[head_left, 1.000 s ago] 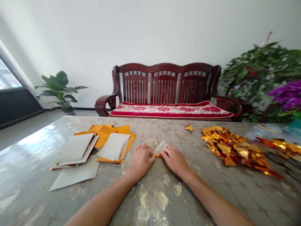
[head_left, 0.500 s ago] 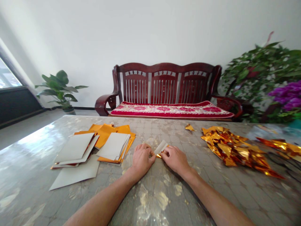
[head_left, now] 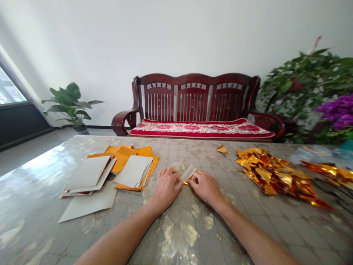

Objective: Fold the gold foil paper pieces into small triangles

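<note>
Between my hands, at the middle of the table, is a small sheet of foil paper [head_left: 189, 172], partly folded, with a pale back and a shiny gold strip at its near edge. My left hand [head_left: 167, 184] pinches its left end, thumb and fingers closed. On its right end my right hand [head_left: 204, 186] is closed too, thumb against fingers. Both hands rest low, close to the tabletop, and their fingers hide the sheet's ends. Left of my left hand lies a stack of pale-backed and orange sheets [head_left: 133, 170].
Another pile of pale sheets [head_left: 85, 173] lies farther left on the patterned table [head_left: 182, 235]. A heap of folded gold foil pieces [head_left: 270, 173] spreads at the right, with one loose piece [head_left: 222, 149] behind it. A wooden bench [head_left: 193, 99] stands beyond the table.
Both hands keep their hold in nearly the same place. The gold strip at the sheet's near edge looks slightly narrower; little else differs.
</note>
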Demonstrator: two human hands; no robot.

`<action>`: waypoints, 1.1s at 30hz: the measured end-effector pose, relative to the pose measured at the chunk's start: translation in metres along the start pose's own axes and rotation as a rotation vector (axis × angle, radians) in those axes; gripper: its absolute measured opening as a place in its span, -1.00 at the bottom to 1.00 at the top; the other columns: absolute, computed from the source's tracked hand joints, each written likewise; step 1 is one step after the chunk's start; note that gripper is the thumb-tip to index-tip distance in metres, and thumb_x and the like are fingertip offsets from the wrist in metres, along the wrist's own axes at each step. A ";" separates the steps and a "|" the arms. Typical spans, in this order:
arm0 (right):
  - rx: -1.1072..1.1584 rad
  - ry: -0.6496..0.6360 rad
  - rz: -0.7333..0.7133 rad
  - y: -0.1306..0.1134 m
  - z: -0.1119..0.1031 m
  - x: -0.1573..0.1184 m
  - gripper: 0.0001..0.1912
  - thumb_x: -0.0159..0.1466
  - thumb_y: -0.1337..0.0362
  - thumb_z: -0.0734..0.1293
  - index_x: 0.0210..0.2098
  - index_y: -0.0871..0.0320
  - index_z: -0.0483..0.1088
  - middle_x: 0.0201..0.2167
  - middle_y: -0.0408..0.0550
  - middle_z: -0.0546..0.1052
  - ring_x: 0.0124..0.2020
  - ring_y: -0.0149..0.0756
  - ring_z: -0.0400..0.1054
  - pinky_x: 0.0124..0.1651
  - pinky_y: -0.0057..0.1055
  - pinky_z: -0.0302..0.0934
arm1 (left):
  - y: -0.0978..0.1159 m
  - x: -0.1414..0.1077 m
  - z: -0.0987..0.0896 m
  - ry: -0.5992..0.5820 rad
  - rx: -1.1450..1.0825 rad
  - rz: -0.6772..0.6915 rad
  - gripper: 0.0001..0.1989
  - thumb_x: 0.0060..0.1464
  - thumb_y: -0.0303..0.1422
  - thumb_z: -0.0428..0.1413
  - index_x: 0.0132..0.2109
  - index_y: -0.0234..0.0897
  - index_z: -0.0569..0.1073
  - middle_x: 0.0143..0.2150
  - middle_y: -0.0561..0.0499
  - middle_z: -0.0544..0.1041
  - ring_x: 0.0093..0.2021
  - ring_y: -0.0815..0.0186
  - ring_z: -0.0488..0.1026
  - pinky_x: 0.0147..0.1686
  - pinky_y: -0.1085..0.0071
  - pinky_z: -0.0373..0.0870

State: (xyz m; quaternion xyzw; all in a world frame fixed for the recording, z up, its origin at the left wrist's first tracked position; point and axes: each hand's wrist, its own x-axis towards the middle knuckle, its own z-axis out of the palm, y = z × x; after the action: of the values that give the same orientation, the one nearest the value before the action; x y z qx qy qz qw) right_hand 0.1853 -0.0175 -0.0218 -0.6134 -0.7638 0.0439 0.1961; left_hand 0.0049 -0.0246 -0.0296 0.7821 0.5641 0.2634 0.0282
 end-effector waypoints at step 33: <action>-0.016 -0.033 0.044 0.002 -0.004 0.005 -0.75 0.23 0.07 0.36 -0.44 0.11 0.40 -0.41 -0.17 0.52 -0.39 -0.39 0.34 -0.42 -0.43 -0.10 | 0.006 -0.001 -0.004 0.009 0.028 0.006 -0.92 0.07 -0.35 0.17 -0.38 -0.19 0.52 -0.15 -0.01 0.51 -0.08 0.19 0.37 0.04 0.24 0.19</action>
State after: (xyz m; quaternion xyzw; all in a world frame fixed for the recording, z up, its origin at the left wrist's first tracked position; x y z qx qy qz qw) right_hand 0.1879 -0.0133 -0.0179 -0.6309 -0.7535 0.0523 0.1775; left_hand 0.0077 -0.0286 -0.0244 0.7827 0.5657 0.2592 0.0137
